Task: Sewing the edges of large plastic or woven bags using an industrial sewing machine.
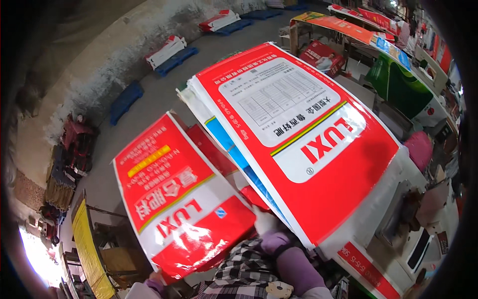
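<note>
A red and white printed woven sack [179, 199] is held up at the lower left. My left hand [153, 278] grips its bottom corner and is mostly hidden under it. A larger red and white sack [308, 144] lies tilted on top of a stack of similar sacks with blue and white edges [226, 144] in the centre. My right hand [265, 222], in a white glove with a purple cuff, holds the lower edge of this stack where the two sacks meet. Checked sleeves show at the bottom edge.
Blue pallets [125, 98] with folded sacks [167, 50] line the rough wall at the back left. A table with more red sacks [348, 27] and a green sack [398, 84] stands at the top right. A white machine [413, 239] sits at the right, a yellow panel [88, 249] at the lower left.
</note>
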A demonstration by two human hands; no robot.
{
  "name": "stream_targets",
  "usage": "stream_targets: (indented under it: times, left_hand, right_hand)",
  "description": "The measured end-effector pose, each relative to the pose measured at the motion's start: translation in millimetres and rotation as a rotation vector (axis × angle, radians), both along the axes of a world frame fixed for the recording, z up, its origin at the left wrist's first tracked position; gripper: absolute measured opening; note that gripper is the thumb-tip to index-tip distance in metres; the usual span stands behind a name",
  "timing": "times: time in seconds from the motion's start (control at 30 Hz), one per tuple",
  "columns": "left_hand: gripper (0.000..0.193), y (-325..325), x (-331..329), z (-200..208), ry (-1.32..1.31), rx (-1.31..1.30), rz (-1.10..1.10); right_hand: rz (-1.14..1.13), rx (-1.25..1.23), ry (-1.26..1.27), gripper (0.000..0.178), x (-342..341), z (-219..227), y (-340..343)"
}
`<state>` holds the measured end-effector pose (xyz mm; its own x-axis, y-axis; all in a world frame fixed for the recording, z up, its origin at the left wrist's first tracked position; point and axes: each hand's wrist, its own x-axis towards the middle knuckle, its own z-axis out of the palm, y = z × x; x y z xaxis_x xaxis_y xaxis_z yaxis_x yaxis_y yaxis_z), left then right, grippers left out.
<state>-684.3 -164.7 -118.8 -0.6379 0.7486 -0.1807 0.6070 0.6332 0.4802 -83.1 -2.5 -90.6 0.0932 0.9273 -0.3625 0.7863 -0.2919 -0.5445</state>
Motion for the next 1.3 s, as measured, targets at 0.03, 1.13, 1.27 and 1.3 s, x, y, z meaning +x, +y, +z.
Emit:
stream_targets:
  times: [0.03,1.13,1.27,1.3]
  left_hand:
    - [0.034,-6,9,-5,0.015,-0.027,0.031]
    - [0.013,143,711,131,-0.933,-0.176,-1.785]
    - [0.013,143,701,152,-0.719,0.300,-1.922]
    - [0.013,146,700,156,-0.815,0.349,-1.759]
  right_hand:
    - [-0.036,-0.012,-0.008,0.049,6,-15,-4]
    - [-1.102,0.625,0.215,0.036,176,153,-224]
    - [-0.882,0.725,-0.100,0.031,174,127,-171]
    - [-0.926,0.761,-0.143,0.028,171,123,-171]
